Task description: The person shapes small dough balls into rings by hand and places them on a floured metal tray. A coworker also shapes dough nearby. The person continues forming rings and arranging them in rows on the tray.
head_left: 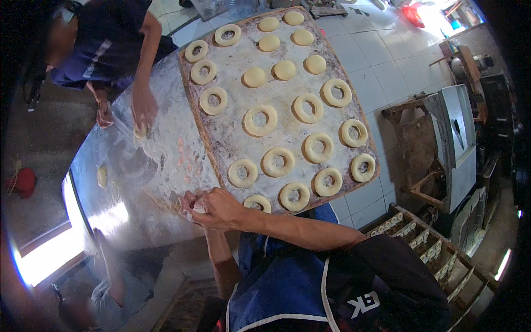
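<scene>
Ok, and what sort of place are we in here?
Probably a small bakery or doughnut workshop: dough rings and flat dough rounds sit in loose rows on a floury board, beside a flour-smeared table.

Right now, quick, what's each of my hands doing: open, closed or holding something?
Right hand: closed on a small pale dough piece.
Left hand: partly hidden behind it; whether open or closed can't be told.
</scene>
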### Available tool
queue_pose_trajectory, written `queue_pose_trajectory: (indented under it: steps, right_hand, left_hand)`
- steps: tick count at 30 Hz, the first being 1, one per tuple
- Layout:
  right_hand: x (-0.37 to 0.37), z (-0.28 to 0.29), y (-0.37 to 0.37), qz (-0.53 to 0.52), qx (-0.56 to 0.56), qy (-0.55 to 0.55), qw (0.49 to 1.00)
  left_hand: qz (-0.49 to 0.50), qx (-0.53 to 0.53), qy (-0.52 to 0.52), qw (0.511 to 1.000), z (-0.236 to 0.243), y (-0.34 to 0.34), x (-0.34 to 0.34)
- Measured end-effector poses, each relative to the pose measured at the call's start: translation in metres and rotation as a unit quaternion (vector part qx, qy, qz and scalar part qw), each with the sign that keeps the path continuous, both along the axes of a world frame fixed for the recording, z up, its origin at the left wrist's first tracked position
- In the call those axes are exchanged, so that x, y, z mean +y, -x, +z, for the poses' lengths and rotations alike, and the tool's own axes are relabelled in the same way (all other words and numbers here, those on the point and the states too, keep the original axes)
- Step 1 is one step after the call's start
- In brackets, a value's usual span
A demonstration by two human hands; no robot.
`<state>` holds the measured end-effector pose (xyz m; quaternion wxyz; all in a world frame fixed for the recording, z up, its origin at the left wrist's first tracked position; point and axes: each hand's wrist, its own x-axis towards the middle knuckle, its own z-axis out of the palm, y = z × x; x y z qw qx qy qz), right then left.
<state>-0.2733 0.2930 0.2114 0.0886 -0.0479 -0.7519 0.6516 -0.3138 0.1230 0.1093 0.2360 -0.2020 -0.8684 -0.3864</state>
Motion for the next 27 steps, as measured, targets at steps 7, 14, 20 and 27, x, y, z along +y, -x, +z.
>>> queue_pose_trajectory:
  steps: [7, 14, 20, 27]
  right_hand:
    - [0.007, 0.004, 0.003, -0.04, -0.005, -0.051, 0.998]
    - [0.012, -0.012, 0.003, -0.039, -0.032, -0.084, 0.995]
    - [0.032, 0.004, -0.007, -0.107, -0.067, 0.03, 0.992]
    - [0.087, 0.011, 0.018, -0.189, -0.058, -0.121, 0.973]
  left_hand:
    - [-0.062, -0.034, -0.029, 0.997, -0.028, 0.021, 0.008]
    - [-0.135, 0.085, 0.026, 0.987, -0.032, 0.037, 0.024]
    - [-0.191, -0.089, 0.001, 0.978, -0.06, 0.052, 0.048]
    - [-0.192, -0.262, -0.003, 0.946, 0.014, 0.108, 0.136]
